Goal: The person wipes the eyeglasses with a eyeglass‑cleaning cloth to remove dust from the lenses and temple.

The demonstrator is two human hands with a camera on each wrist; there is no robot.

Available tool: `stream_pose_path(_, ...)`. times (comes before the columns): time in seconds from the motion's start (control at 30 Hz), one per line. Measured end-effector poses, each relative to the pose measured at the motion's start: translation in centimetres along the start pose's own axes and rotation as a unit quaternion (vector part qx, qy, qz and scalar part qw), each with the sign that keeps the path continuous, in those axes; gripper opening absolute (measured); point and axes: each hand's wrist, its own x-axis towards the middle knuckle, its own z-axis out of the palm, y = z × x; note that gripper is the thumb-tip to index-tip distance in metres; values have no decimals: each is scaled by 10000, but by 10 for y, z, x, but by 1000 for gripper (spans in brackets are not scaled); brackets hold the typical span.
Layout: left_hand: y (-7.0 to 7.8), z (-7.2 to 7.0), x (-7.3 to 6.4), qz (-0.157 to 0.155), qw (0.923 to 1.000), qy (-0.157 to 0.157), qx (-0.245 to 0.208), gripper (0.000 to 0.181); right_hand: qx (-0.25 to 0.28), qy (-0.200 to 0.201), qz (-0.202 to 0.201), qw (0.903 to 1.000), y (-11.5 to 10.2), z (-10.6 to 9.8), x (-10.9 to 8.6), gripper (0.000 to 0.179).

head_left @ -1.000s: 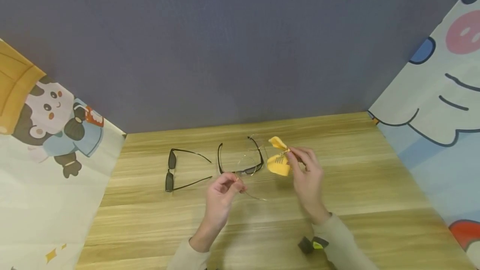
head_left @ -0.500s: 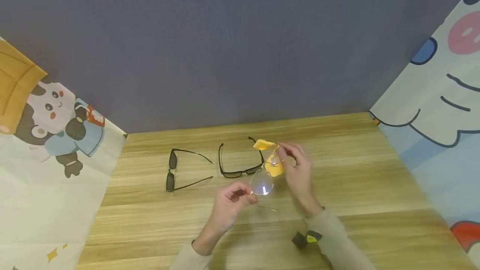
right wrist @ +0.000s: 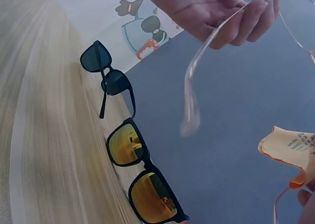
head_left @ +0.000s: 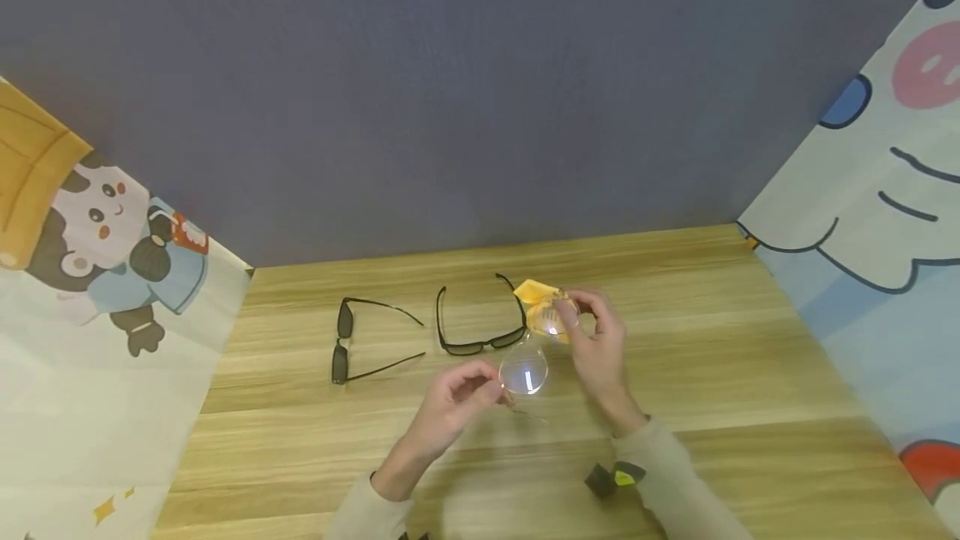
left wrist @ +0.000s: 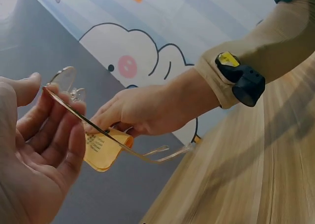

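My left hand (head_left: 453,402) pinches thin wire-rimmed eyeglasses (head_left: 523,369) near a hinge, clear round lens facing up. One temple (right wrist: 191,91) with a clear tip points away from that hand in the right wrist view. My right hand (head_left: 600,348) pinches a yellow cleaning cloth (head_left: 534,292) folded about the other lens, thumb on top. In the left wrist view the printed cloth (left wrist: 102,150) hangs below the right fingers, behind the long temple. Part of the far lens is hidden by the right thumb and the cloth.
Black sunglasses (head_left: 340,362) lie with temples unfolded at the table's left. A second black-framed pair (head_left: 465,349) lies just beyond my hands. A grey panel (head_left: 480,107) stands behind the wooden table (head_left: 300,457), with cartoon-printed panels at both sides. A dark wrist device (head_left: 611,477) sits at the right sleeve.
My left hand has brought the eyeglasses right and nearer to me. My right hand has moved left with the cloth and now holds it on the far lens. The sunglasses have stayed put.
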Motion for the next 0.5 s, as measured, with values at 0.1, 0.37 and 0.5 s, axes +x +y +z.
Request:
stream_pose_path(0.1, 0, 0, 1, -198, 9996, -177, -34, 21, 77, 44, -129, 9999, 0, 0, 1, 13)
stream_pose_path(0.37, 2, 3, 0, -592, 9980, -208, 23, 23, 62, 52, -145, 9999, 1, -1, 2, 13)
stream_pose_path(0.5, 3, 3, 0, -624, 9975, -327, 62, 21, -42, 119, -120, 9998, -7, 0, 3, 12)
